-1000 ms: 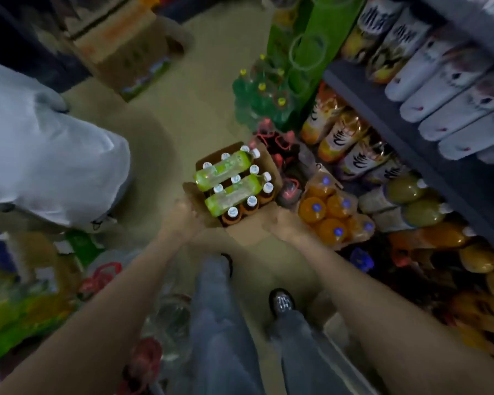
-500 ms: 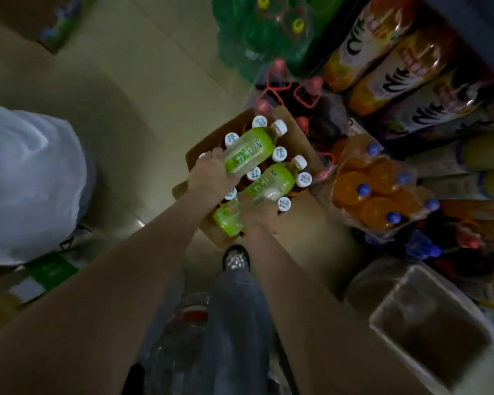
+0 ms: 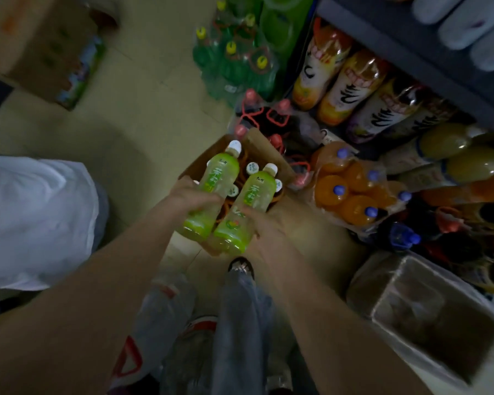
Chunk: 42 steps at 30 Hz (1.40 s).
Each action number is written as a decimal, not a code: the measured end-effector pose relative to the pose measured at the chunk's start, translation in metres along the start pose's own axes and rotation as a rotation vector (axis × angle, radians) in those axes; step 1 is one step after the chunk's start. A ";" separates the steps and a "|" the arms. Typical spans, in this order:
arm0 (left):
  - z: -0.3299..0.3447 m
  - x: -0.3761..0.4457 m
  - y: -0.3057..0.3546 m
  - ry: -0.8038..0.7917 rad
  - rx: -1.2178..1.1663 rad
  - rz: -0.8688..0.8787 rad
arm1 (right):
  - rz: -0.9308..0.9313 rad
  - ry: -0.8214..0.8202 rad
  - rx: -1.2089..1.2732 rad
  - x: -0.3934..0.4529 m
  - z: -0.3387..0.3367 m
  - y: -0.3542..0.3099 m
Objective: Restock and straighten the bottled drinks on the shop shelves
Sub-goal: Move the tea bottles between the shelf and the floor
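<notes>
Two green drink bottles with white caps are lifted above an open cardboard box (image 3: 264, 151) on the floor. My left hand (image 3: 188, 196) grips the left green bottle (image 3: 216, 186) round its middle. My right hand (image 3: 264, 223) grips the right green bottle (image 3: 247, 209) from its right side. Inside the box stand more bottles with white caps (image 3: 252, 167), mostly hidden by the two lifted ones. The shop shelves (image 3: 411, 49) rise at the right, with large labelled bottles (image 3: 351, 86) lying on the lower level.
A shrink-wrapped pack of orange drinks (image 3: 351, 195) sits right of the box, packs of dark bottles with red caps (image 3: 268, 118) and green bottles (image 3: 234, 61) behind it. A clear bin (image 3: 428, 312) stands at lower right. A white bag (image 3: 32, 220) is left. A carton (image 3: 46, 49) lies far left.
Both hands went from the box's near edge onto the two green bottles lying on top, closed round them and lifted them off the box toward me.
</notes>
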<state>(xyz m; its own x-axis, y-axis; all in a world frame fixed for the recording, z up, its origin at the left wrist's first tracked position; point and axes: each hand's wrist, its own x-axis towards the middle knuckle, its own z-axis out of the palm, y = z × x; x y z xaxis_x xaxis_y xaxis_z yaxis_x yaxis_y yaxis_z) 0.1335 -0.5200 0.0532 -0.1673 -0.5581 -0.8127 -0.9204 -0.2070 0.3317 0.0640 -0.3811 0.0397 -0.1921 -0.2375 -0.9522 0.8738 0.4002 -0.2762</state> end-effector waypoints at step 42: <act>0.317 -0.747 0.399 -0.506 -0.158 1.502 | -1.532 0.686 0.499 -0.655 -0.693 -0.147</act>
<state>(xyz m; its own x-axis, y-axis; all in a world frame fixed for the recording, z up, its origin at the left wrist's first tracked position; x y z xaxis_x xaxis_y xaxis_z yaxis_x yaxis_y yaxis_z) -0.2204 0.0690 0.6413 -0.9739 -0.0167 0.2265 0.2207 0.1655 0.9612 -0.2478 0.3296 0.6137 -0.9243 0.3298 0.1921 -0.2445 -0.1253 -0.9615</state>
